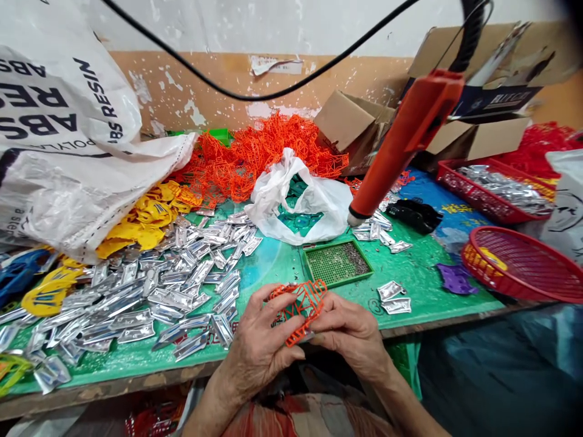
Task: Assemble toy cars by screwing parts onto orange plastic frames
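Observation:
An orange plastic lattice piece (pixel 314 294) is held between both hands above the table's front edge. My left hand (pixel 266 337) has its fingers curled round the left side of it. My right hand (pixel 348 331) pinches its right end, and those fingertips are partly hidden. A bit of dark green shows through the lattice; I cannot make out whether it belongs to the held piece. Just beyond the hands lies a green tray (pixel 339 282) of small metal bits, likely screws. Over the table at the right hangs an orange-red electric screwdriver (pixel 405 142), pointing down.
Shiny metal plates (pixel 136 303) cover the table's left half. Behind them are yellow plastic parts (pixel 141 218) and a heap of orange lattice pieces (pixel 273 145). A white plastic bag (pixel 259 212) holds dark green parts. Red baskets (pixel 523 273) stand at the right.

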A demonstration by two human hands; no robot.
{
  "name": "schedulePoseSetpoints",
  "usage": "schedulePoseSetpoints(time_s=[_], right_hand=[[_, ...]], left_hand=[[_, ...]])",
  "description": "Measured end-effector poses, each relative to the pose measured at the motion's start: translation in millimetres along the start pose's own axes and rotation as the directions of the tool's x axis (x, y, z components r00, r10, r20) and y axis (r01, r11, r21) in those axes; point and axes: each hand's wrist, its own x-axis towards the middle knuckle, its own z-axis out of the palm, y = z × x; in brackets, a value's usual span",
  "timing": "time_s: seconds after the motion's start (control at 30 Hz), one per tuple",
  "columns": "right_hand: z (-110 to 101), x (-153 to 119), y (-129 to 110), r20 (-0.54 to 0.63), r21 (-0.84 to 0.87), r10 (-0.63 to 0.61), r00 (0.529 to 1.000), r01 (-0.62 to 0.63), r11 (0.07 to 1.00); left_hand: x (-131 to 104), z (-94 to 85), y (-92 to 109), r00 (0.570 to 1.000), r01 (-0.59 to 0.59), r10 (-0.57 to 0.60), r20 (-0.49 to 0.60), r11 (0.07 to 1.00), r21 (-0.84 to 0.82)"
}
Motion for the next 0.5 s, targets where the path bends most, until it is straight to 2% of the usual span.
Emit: schedulePoseSetpoints(time_s=[0.23, 0.5], right_hand=[[1, -8, -1, -0.017, -0.059, -0.106, 0.994, 0.105, 0.993], [5, -12, -3, -0.059, 0.034, -0.109, 0.992, 0.111, 0.993]], left_hand=[[1, -5.3, 7, 0.996, -0.083, 0.084, -0.009, 0.993, 0.083], [1, -4.6, 9, 0.993, -0.112, 0.115, -0.012, 0.987, 0.114]])
